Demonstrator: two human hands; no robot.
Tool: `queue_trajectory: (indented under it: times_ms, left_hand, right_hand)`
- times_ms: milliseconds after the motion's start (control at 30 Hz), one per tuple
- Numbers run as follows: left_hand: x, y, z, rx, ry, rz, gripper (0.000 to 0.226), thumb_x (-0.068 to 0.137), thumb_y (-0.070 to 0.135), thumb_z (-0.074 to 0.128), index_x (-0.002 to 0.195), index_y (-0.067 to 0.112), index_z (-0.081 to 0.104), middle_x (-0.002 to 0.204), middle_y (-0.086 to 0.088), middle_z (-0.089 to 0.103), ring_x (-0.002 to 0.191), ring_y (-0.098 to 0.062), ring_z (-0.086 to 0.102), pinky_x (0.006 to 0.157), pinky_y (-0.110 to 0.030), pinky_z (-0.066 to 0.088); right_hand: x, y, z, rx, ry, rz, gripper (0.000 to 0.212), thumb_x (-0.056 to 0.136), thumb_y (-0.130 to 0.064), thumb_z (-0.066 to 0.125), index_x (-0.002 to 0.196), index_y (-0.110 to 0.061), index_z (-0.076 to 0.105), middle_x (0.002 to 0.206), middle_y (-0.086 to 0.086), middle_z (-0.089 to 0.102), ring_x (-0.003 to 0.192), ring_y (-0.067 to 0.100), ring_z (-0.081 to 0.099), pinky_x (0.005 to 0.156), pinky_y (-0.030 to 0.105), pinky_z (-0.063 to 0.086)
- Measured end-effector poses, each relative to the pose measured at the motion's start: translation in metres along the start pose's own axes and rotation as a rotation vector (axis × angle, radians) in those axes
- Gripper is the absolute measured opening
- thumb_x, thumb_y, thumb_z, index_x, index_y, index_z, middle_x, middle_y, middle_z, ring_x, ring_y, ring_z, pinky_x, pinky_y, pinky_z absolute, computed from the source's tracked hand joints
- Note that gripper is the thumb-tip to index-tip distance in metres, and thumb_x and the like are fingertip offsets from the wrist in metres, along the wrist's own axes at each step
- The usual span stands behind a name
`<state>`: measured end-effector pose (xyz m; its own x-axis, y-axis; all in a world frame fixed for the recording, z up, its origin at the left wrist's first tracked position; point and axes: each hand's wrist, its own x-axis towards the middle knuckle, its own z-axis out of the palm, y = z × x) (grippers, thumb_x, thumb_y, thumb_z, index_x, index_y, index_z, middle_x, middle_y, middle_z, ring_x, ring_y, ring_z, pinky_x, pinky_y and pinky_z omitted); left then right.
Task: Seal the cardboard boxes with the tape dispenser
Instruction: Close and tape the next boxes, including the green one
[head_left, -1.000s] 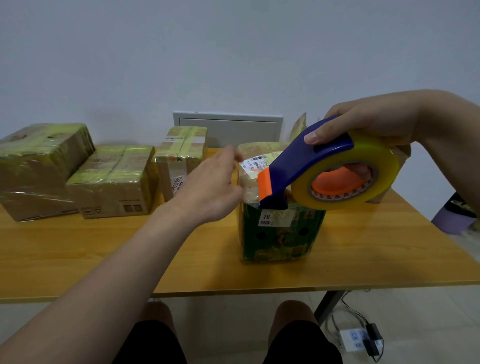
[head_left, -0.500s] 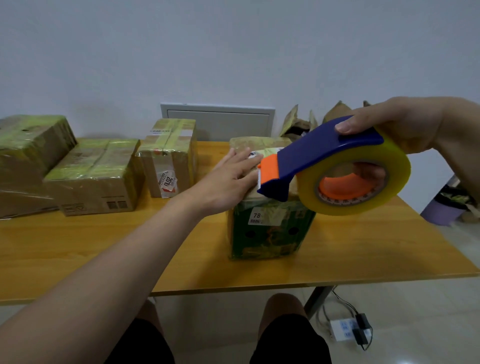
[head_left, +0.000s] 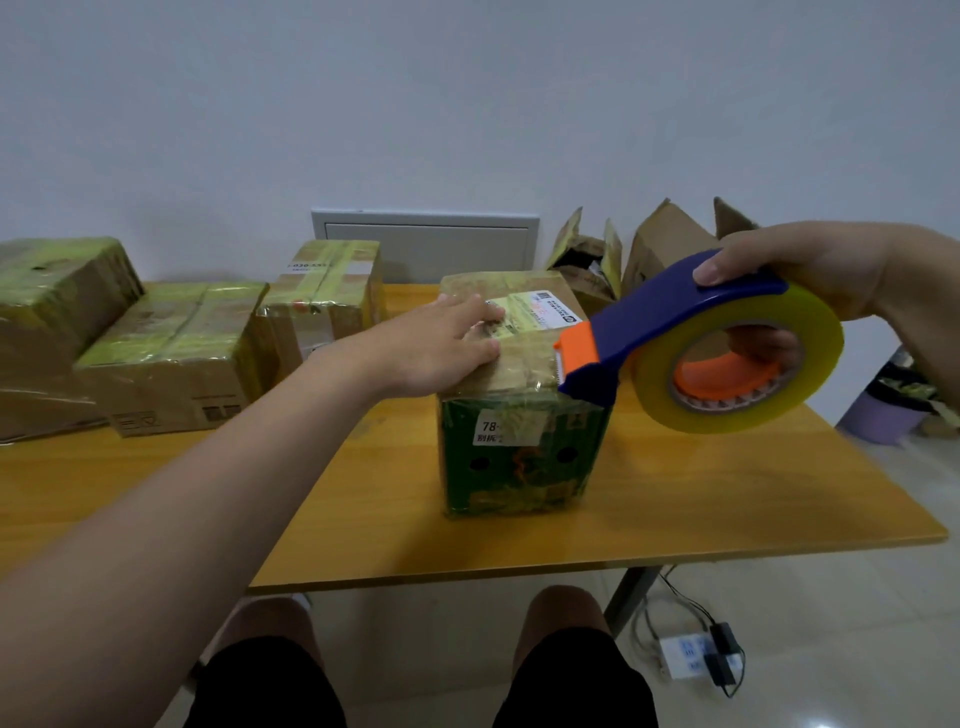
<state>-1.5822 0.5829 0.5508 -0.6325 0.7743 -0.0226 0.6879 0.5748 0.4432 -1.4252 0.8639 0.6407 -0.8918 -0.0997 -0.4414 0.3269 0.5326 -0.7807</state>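
Note:
A small cardboard box (head_left: 519, 452) with a green printed front and a shipping label on top stands mid-table. My left hand (head_left: 441, 345) lies flat on its top, fingers straight, pressing on the lid. My right hand (head_left: 810, 275) grips the tape dispenser (head_left: 691, 338), thumb on the blue handle and fingers through the orange core of the yellowish tape roll. The dispenser's orange blade end sits at the box's top right front edge. Whether the tape touches the box I cannot tell.
Three taped boxes (head_left: 171, 358) stand in a row at the table's back left. Two open cardboard boxes (head_left: 592, 260) stand at the back right. The wooden table (head_left: 727, 499) ends near my knees. A power strip (head_left: 691, 657) lies on the floor, and a purple bin (head_left: 883, 410) stands right.
My left hand has moved forward from the air onto the box top and now presses flat on it. The dispenser's blade end has come down to the box's top edge.

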Motion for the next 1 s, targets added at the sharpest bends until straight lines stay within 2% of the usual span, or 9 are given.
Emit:
queue_trajectory:
  times_ms: [67, 133, 200, 267, 333, 400, 533, 633, 1000]
  left_hand:
    - [0.008, 0.014, -0.005, 0.081, 0.010, -0.033, 0.048, 0.107, 0.035, 0.041, 0.153, 0.022, 0.041, 0.158, -0.007, 0.040, 0.138, -0.027, 0.041, 0.108, -0.043, 0.040]
    - [0.017, 0.029, 0.001, 0.080, 0.076, -0.070, 0.042, 0.105, 0.029, 0.040, 0.144, 0.015, 0.044, 0.149, -0.011, 0.045, 0.120, -0.025, 0.045, 0.091, -0.039, 0.039]
    - [0.025, 0.035, 0.013, 0.023, 0.107, -0.082, 0.046, 0.108, 0.034, 0.038, 0.150, 0.016, 0.037, 0.159, -0.012, 0.038, 0.135, -0.030, 0.039, 0.101, -0.042, 0.038]
    - [0.028, 0.034, 0.025, 0.031, 0.053, -0.072, 0.059, 0.110, 0.050, 0.031, 0.164, 0.029, 0.019, 0.174, -0.003, 0.011, 0.159, -0.032, 0.005, 0.125, -0.053, 0.020]
    - [0.029, 0.025, 0.027, 0.103, 0.014, -0.051, 0.065, 0.106, 0.064, 0.025, 0.165, 0.043, 0.006, 0.175, 0.003, -0.005, 0.159, -0.031, -0.013, 0.128, -0.058, 0.006]
    - [0.029, 0.019, 0.024, 0.130, 0.008, -0.035, 0.067, 0.103, 0.069, 0.025, 0.164, 0.047, 0.008, 0.175, 0.002, -0.005, 0.159, -0.033, -0.013, 0.127, -0.060, 0.006]
    - [0.025, 0.010, 0.014, 0.050, 0.040, 0.021, 0.066, 0.102, 0.067, 0.036, 0.163, 0.043, 0.022, 0.175, 0.003, 0.005, 0.160, -0.030, -0.008, 0.128, -0.054, 0.005]
    - [0.022, 0.003, 0.008, 0.035, 0.032, 0.055, 0.062, 0.105, 0.061, 0.038, 0.162, 0.042, 0.025, 0.175, 0.003, 0.007, 0.161, -0.030, -0.004, 0.129, -0.051, 0.006]
    - [0.007, -0.039, -0.020, -0.124, 0.061, 0.113, 0.065, 0.094, 0.069, 0.044, 0.153, 0.042, 0.041, 0.159, 0.006, 0.042, 0.145, -0.018, 0.039, 0.116, -0.049, 0.034]
  right_hand:
    - [0.001, -0.003, 0.001, -0.011, 0.040, -0.007, 0.066, 0.054, -0.064, 0.088, 0.075, -0.003, 0.075, 0.048, 0.021, 0.054, 0.039, 0.028, 0.053, 0.045, 0.033, 0.051]
    - [0.002, -0.005, 0.001, -0.047, 0.072, -0.012, 0.070, 0.054, -0.063, 0.089, 0.080, -0.001, 0.074, 0.050, 0.023, 0.054, 0.039, 0.031, 0.053, 0.046, 0.034, 0.051]
    - [0.001, -0.003, 0.000, -0.090, 0.102, -0.022, 0.072, 0.054, -0.065, 0.089, 0.083, -0.001, 0.073, 0.059, 0.030, 0.056, 0.050, 0.038, 0.055, 0.056, 0.041, 0.053]
    - [0.000, 0.001, 0.001, -0.099, 0.118, -0.041, 0.069, 0.054, -0.067, 0.089, 0.085, -0.007, 0.075, 0.078, 0.041, 0.057, 0.068, 0.053, 0.052, 0.072, 0.055, 0.049]
    - [0.002, 0.002, 0.006, -0.074, 0.103, -0.089, 0.062, 0.056, -0.068, 0.089, 0.084, -0.014, 0.077, 0.086, 0.039, 0.060, 0.077, 0.059, 0.050, 0.079, 0.060, 0.043]
    - [0.005, 0.000, 0.011, -0.053, 0.078, -0.135, 0.056, 0.056, -0.068, 0.088, 0.084, -0.021, 0.079, 0.083, 0.026, 0.067, 0.080, 0.054, 0.052, 0.079, 0.061, 0.042]
    - [0.011, -0.017, 0.017, -0.067, 0.002, -0.157, 0.050, 0.059, -0.070, 0.085, 0.082, -0.026, 0.080, 0.073, 0.010, 0.072, 0.059, 0.033, 0.064, 0.060, 0.037, 0.055]
    - [0.015, -0.022, 0.021, -0.048, -0.033, -0.169, 0.038, 0.069, -0.061, 0.082, 0.083, -0.026, 0.081, 0.068, 0.006, 0.071, 0.046, 0.019, 0.062, 0.046, 0.028, 0.052]
    - [0.033, -0.043, 0.040, 0.038, 0.010, -0.364, 0.056, 0.060, -0.063, 0.088, 0.095, -0.019, 0.080, 0.093, 0.012, 0.076, 0.076, 0.023, 0.073, 0.063, 0.029, 0.059]
